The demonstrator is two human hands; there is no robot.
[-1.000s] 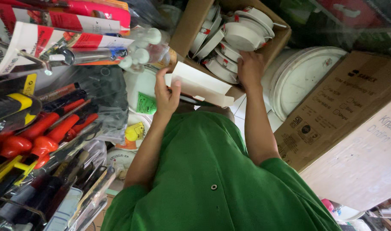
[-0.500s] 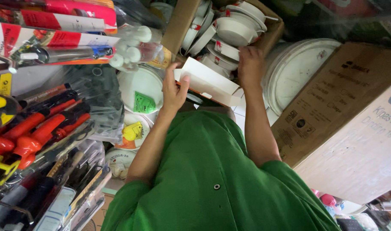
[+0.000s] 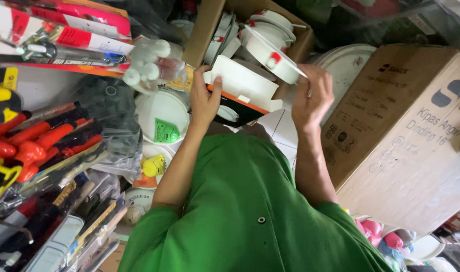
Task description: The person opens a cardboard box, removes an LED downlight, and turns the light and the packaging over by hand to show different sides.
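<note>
My left hand (image 3: 205, 100) grips a small white carton (image 3: 242, 85) with orange and black sides, its flap open. My right hand (image 3: 313, 98) holds a white round lamp fitting (image 3: 270, 53) with a red sticker by its rim, tilted just above and right of the carton. Behind both hands stands an open brown cardboard box (image 3: 202, 35) packed with several more white round fittings. My green shirt (image 3: 250, 211) fills the lower middle.
Red-handled screwdrivers (image 3: 44, 138) and packaged tools hang at the left. White round lids (image 3: 162, 118) and small white bottles (image 3: 149, 63) lie beside them. Large brown cardboard boxes (image 3: 406, 136) stand at the right, with a big white round fixture (image 3: 348, 63) behind.
My right hand was reaching into the brown box and has come out holding a white round fitting beside the carton. My left hand kept the carton and shifted a little.
</note>
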